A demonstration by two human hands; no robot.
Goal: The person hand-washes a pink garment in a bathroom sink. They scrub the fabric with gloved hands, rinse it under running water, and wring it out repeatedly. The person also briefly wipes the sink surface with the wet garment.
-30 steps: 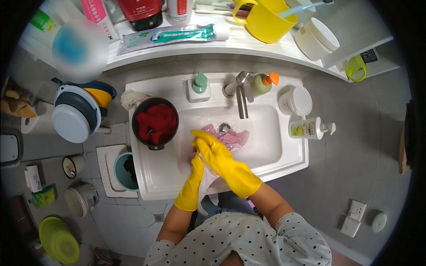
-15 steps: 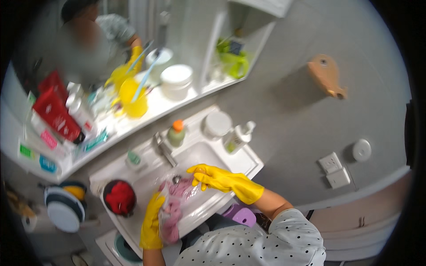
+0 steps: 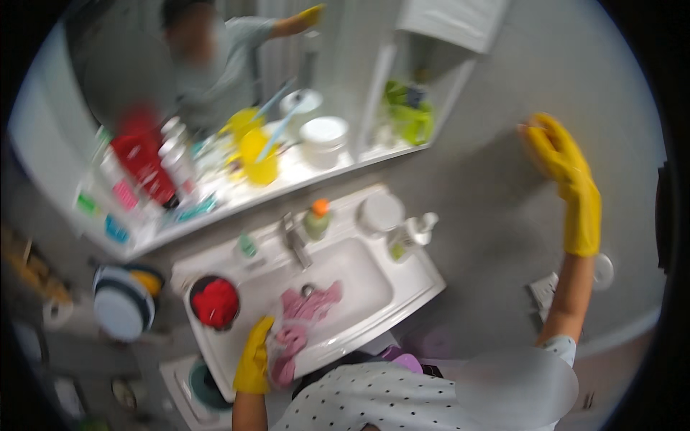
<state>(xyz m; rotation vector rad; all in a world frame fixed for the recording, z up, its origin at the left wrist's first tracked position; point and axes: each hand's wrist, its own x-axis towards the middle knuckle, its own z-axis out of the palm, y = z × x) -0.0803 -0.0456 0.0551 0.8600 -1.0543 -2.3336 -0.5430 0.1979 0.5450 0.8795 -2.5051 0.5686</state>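
Both my hands wear yellow rubber gloves. My left hand (image 3: pixel 253 359) is at the near left of the white sink (image 3: pixel 363 276), its fingers closed on a wet pink cloth (image 3: pixel 290 339). Part of this cloth hangs over the front rim; the rest lies in the basin by the drain. My right hand (image 3: pixel 564 165) is raised against the grey wall, its fingers around a tan, fish-shaped wall fixture (image 3: pixel 526 138). Most of that fixture is hidden under the glove. A faucet (image 3: pixel 296 241) stands at the back of the basin.
A bowl with red cloth (image 3: pixel 215 303) sits on the sink's left corner. Behind the basin stand an orange-capped bottle (image 3: pixel 317 220), a white jar (image 3: pixel 382 212) and a pump bottle (image 3: pixel 411 238). Above, a shelf (image 3: pixel 287 179) carries tubes and a yellow cup (image 3: pixel 257 159).
My right hand has left the basin and risen to the wall fixture at the right. My left hand stays at the pink cloth. The view has shifted, so the sink appears lower and farther right.
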